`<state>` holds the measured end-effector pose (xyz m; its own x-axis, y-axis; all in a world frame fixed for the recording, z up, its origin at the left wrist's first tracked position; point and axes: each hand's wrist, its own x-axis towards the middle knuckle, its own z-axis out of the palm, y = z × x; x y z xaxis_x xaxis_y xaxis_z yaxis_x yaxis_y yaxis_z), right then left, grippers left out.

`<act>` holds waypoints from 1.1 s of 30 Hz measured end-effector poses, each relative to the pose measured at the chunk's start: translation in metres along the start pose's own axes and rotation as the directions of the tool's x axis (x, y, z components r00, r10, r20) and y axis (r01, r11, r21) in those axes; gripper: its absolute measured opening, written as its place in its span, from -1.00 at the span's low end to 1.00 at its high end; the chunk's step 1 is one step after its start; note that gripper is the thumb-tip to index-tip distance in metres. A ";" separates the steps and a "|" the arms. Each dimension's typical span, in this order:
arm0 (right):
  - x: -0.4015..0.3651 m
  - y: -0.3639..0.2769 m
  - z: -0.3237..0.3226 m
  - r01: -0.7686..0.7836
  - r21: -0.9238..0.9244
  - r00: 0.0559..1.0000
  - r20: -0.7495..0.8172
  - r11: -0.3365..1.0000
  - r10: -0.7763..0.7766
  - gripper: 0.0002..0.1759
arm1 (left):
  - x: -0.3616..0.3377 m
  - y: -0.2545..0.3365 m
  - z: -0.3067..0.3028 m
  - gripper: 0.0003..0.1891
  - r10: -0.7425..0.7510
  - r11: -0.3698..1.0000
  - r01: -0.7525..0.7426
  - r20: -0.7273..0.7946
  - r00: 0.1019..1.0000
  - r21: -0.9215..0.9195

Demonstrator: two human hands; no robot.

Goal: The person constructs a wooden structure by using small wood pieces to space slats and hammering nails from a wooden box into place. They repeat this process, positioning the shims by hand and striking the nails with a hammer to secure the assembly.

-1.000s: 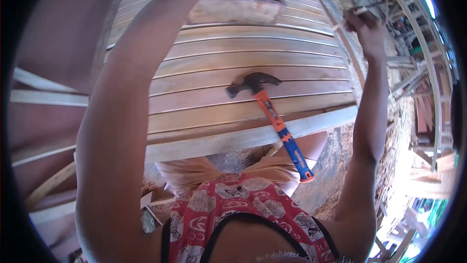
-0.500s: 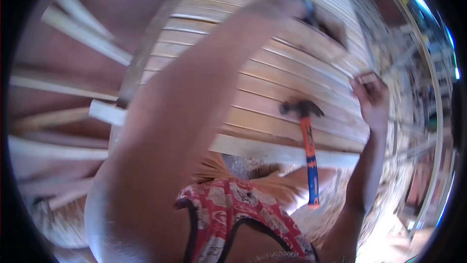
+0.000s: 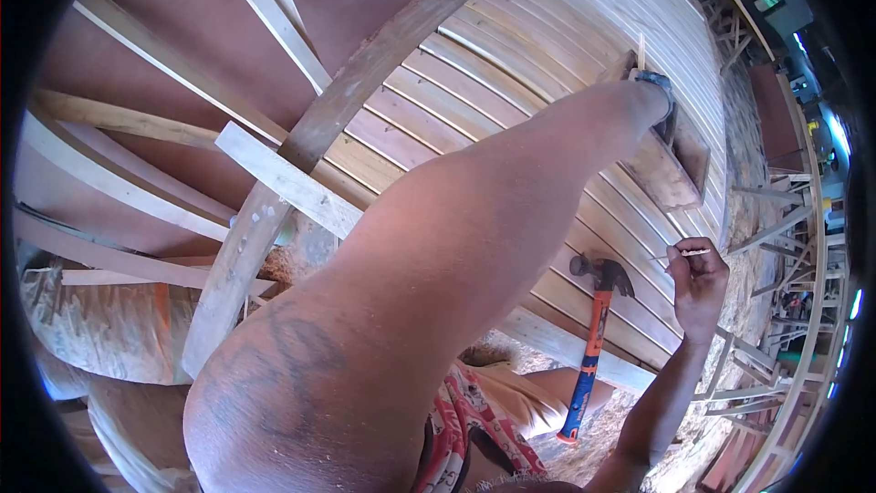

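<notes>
My left arm stretches across the slatted wooden surface point(image 3: 429, 101). At its end my left hand point(image 3: 650, 99) is at an open wooden box point(image 3: 671, 174), beside a dark blue object point(image 3: 655, 83); its fingers are hidden. My right hand point(image 3: 698, 279), at the right edge of the slats, is closed with fingers and thumb together round something small, thin and pale. Between my arms lies a claw hammer point(image 3: 589, 347), its dark head on the slats and its orange and blue handle reaching past the near edge.
A curved timber beam point(image 3: 365, 83) borders the slats on the left, and a pale loose board point(image 3: 287, 178) crosses it. Curved wooden ribs point(image 3: 155, 51) lie beyond. Plastic-covered bundles point(image 3: 109, 329) are at the lower left. Wooden scaffolding point(image 3: 771, 228) stands on the right.
The view has shifted and turned, so the slats, box and hammer appear further right and lower. My left hand remains at the box and my right hand stays closed.
</notes>
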<state>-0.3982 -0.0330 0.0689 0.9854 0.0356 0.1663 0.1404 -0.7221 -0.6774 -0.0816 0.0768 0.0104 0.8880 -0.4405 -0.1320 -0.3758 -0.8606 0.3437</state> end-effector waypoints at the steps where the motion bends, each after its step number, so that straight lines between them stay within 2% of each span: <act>1: -0.001 -0.001 0.000 -0.002 0.000 1.000 -0.003 1.000 0.002 -0.86 | 0.001 0.002 -0.002 -0.39 0.000 1.000 0.000 0.003 1.000 -0.004; 6: -0.002 -0.003 0.005 0.020 0.034 0.999 -0.032 0.999 -0.018 -0.89 | 0.017 0.004 0.002 -0.37 -0.004 1.000 0.004 0.003 1.000 -0.012; 8: -0.004 -0.008 0.007 0.013 -0.006 0.999 -0.030 1.000 -0.013 -0.90 | 0.009 0.006 0.002 -0.36 0.005 1.000 -0.005 0.008 1.000 -0.020; 12: -0.010 -0.014 0.012 0.025 -0.100 0.999 -0.018 0.995 -0.027 -0.91 | 0.009 0.007 -0.002 -0.43 -0.001 1.000 0.001 0.001 1.000 -0.017; 17: -0.012 -0.013 0.010 0.005 -0.079 1.000 -0.001 0.997 -0.005 -0.90 | 0.024 0.009 0.001 -0.50 0.018 0.999 -0.018 0.008 1.000 -0.029; 21: -0.012 -0.018 0.010 -0.009 -0.099 1.000 0.003 0.995 0.009 -0.91 | -0.001 0.003 -0.014 -0.53 0.056 0.997 -0.056 -0.001 0.998 -0.053; 22: -0.013 -0.019 0.010 -0.010 -0.099 1.000 0.003 0.995 0.010 -0.91 | 0.016 0.006 -0.010 -0.53 0.081 0.995 -0.082 -0.012 0.997 -0.053; 24: -0.013 -0.020 0.010 0.001 -0.067 1.000 -0.028 0.998 -0.003 -0.91 | -0.012 0.006 -0.035 -0.53 0.143 0.988 -0.145 -0.046 0.989 -0.050; 25: -0.013 -0.021 0.010 -0.006 -0.062 1.000 -0.029 0.998 0.004 -0.91 | -0.004 0.008 -0.040 -0.52 0.209 0.977 -0.212 -0.085 0.974 -0.025; 27: -0.010 -0.022 0.010 -0.029 0.133 1.000 0.013 0.991 0.027 -0.91 | -0.021 -0.003 -0.068 -0.51 0.343 0.939 -0.329 -0.189 0.920 0.099; 28: -0.006 -0.022 0.016 0.054 0.214 0.998 0.010 0.975 -0.057 -0.88 | -0.039 -0.018 -0.092 -0.49 0.417 0.906 -0.379 -0.244 0.876 0.191; 29: 0.000 -0.027 0.019 0.058 0.165 0.997 0.037 0.985 -0.065 -0.87 | -0.071 -0.039 -0.111 -0.54 0.441 0.893 -0.432 -0.429 0.788 0.123; 30: 0.008 -0.033 0.022 0.064 0.117 0.995 0.066 0.991 -0.072 -0.84 | -0.062 -0.057 -0.123 -0.60 0.352 0.926 -0.376 -0.441 0.826 0.035; 31: 0.018 -0.036 0.032 0.076 0.131 0.994 0.073 0.989 -0.086 -0.84 | -0.089 -0.078 -0.147 -0.68 0.295 0.918 -0.347 -0.256 0.920 -0.190; 32: 0.031 -0.042 0.045 0.090 0.144 0.991 0.081 0.985 -0.103 -0.83 | -0.047 -0.110 -0.150 -0.80 0.476 0.867 -0.326 -0.427 0.769 0.377; 33: 0.044 -0.050 0.062 0.044 0.232 0.995 0.080 0.972 -0.064 -0.83 | -0.057 -0.146 -0.167 -0.79 0.766 0.494 -0.402 -0.168 0.621 0.771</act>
<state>-0.3563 0.0478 0.0656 0.9789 0.1374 0.1512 0.2020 -0.5402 -0.8169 -0.0336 0.2702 0.1228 0.3080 -0.8897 0.3370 -0.7468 -0.4455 -0.4938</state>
